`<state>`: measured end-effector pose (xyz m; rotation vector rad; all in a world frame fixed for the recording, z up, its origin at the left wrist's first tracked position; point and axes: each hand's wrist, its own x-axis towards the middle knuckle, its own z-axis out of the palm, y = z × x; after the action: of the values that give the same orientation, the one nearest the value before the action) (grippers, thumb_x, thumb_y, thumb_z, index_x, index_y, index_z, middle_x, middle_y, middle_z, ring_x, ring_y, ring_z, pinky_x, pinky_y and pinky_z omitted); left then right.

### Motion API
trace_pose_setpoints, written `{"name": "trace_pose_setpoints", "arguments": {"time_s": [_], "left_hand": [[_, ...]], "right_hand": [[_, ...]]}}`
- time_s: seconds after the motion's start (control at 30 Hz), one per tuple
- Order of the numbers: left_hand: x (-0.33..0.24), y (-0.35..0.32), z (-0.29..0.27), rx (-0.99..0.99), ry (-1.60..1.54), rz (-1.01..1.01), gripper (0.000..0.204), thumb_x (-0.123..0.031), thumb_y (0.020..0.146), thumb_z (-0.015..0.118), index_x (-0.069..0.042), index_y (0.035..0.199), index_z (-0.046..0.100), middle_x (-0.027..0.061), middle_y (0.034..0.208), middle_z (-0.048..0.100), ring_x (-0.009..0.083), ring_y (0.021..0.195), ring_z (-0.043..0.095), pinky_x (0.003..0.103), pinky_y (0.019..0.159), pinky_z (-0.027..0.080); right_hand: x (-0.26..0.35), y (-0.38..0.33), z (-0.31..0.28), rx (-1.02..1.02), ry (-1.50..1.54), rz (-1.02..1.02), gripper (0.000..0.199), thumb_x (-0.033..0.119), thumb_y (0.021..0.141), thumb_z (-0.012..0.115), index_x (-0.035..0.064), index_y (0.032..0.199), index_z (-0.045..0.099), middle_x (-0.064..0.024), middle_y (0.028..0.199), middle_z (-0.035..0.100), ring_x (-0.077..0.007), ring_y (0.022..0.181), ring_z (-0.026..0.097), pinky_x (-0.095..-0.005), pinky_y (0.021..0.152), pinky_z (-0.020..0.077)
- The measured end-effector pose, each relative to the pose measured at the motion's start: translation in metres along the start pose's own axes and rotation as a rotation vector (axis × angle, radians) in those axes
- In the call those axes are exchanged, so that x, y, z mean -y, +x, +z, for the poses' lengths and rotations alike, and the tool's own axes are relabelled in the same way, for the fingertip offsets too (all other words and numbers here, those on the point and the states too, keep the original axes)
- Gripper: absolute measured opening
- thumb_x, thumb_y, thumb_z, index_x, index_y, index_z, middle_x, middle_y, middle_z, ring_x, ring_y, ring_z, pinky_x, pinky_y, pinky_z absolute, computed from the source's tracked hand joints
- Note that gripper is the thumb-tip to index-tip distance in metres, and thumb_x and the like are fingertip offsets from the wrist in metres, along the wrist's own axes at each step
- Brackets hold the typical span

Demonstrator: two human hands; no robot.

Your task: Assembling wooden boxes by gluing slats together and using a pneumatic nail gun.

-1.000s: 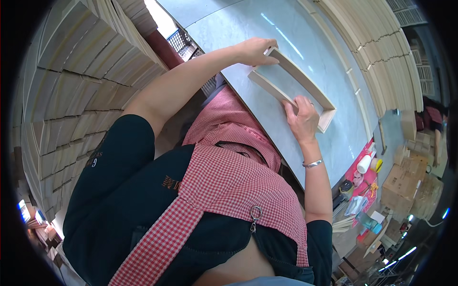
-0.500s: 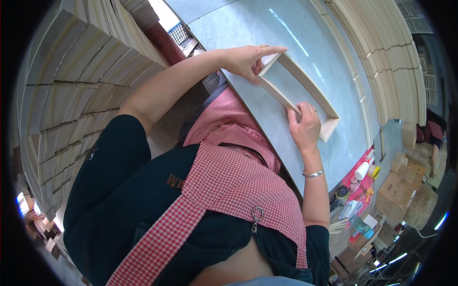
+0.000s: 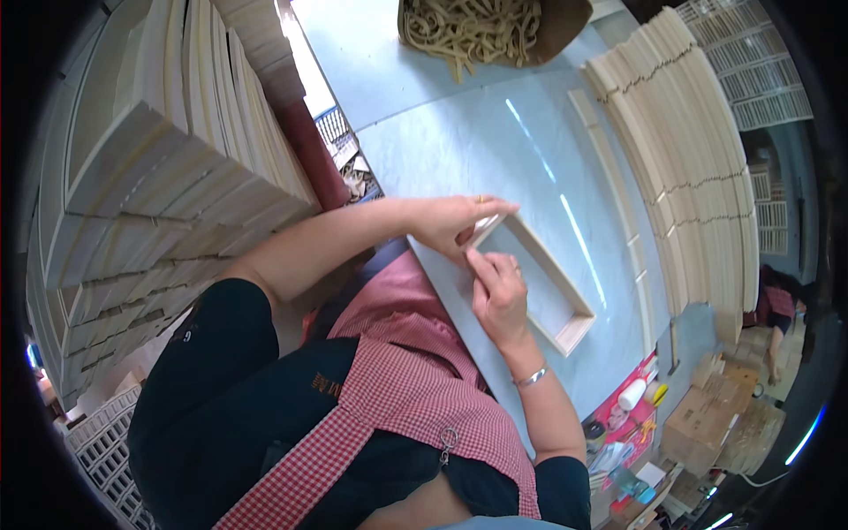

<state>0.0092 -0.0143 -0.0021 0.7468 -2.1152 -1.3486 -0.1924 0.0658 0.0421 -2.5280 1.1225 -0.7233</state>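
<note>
Wooden frame (image 3: 539, 287), a shallow pale rectangle of thin smooth slats, lies flat on the glossy grey bench (image 3: 459, 132) near its front edge. Left hand (image 3: 455, 221) pinches the frame's near corner, fingers closed on the slat; right hand (image 3: 499, 296) presses on the same rail, fingers together. Stacked slats (image 3: 698, 150) curve alongside.

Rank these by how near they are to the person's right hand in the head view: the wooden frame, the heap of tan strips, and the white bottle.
From the right hand:
1. Wooden frame: under the fingers, on the table.
2. White bottle: lower right, past the table edge.
3. Heap of tan strips: far end of the table, at the top.
</note>
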Motion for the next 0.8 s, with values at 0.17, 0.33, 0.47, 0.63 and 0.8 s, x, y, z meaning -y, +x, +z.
{"name": "trace_pose_setpoints", "arguments": {"time_s": [0.17, 0.33, 0.47, 0.63, 0.8], "left_hand": [[-0.007, -0.005, -0.004, -0.03, -0.025, 0.028, 0.108, 0.002, 0.066, 0.083, -0.006, 0.158, 0.028, 0.0215, 0.138, 0.05, 0.0223, 0.069, 0.063, 0.032, 0.064, 0.055], [0.009, -0.004, 0.0, 0.101, -0.015, -0.063, 0.107, 0.003, 0.065, 0.081, -0.006, 0.157, 0.028, 0.0214, 0.145, 0.046, 0.0248, 0.069, 0.063, 0.033, 0.067, 0.055], [-0.002, 0.0, 0.001, 0.029, -0.026, -0.015, 0.107, 0.003, 0.065, 0.081, -0.007, 0.158, 0.028, 0.0206, 0.146, 0.045, 0.0257, 0.071, 0.063, 0.034, 0.069, 0.055], [0.002, 0.0, 0.0, -0.038, -0.035, 0.034, 0.108, 0.002, 0.065, 0.08, -0.011, 0.158, 0.029, 0.02, 0.148, 0.042, 0.026, 0.073, 0.063, 0.034, 0.072, 0.055], [0.007, -0.003, 0.005, -0.081, -0.035, 0.047, 0.108, 0.002, 0.065, 0.08, -0.014, 0.159, 0.028, 0.0199, 0.149, 0.042, 0.0258, 0.074, 0.062, 0.033, 0.072, 0.055]], "right_hand": [[0.004, 0.029, -0.012, 0.023, 0.139, 0.035, 0.036, -0.001, 0.082, 0.066, 0.0059, 0.117, 0.069, -0.0084, 0.098, 0.062, -0.0256, 0.078, 0.056, -0.0354, 0.075, 0.0504], [-0.043, 0.164, 0.005, -0.027, 0.101, -0.099, 0.021, 0.01, 0.086, 0.067, 0.0012, 0.105, 0.068, -0.0113, 0.097, 0.066, -0.0285, 0.083, 0.062, -0.038, 0.075, 0.0521], [-0.101, 0.268, 0.081, -0.089, -0.128, 0.098, 0.025, 0.02, 0.086, 0.071, 0.0004, 0.101, 0.068, -0.0132, 0.094, 0.068, -0.0299, 0.08, 0.064, -0.0369, 0.073, 0.0528], [-0.117, 0.308, 0.092, 0.049, -0.043, 0.374, 0.025, 0.023, 0.084, 0.073, 0.0007, 0.096, 0.068, -0.0133, 0.082, 0.068, -0.0321, 0.074, 0.065, -0.038, 0.07, 0.0542], [-0.1, 0.316, 0.013, -0.311, 0.249, 0.216, 0.014, 0.015, 0.084, 0.071, 0.0024, 0.081, 0.065, -0.0068, 0.066, 0.063, -0.0218, 0.056, 0.054, -0.0344, 0.057, 0.048]]}}
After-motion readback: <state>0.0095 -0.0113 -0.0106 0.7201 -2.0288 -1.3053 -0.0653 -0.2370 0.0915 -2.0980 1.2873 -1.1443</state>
